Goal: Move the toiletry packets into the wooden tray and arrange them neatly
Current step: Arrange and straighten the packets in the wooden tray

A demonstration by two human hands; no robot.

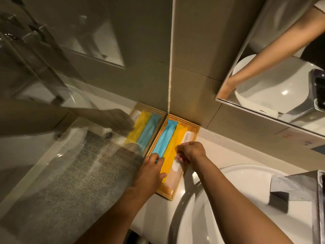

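A wooden tray (195, 132) lies on the white counter in the corner, against the glass panel. Inside it, side by side, lie a long blue packet (164, 138), a yellow packet (173, 152) and a clear packet (174, 175) with white labels. My left hand (151, 171) rests on the near ends of the blue and yellow packets, fingers spread flat. My right hand (190, 152) pinches the clear packet near its middle, fingers curled on it.
A glass shower panel (70, 138) on the left mirrors the tray and my hand. A white basin (246, 199) fills the lower right, with a grey tissue box (297, 187) beside it. A mirror (281, 67) hangs at the upper right.
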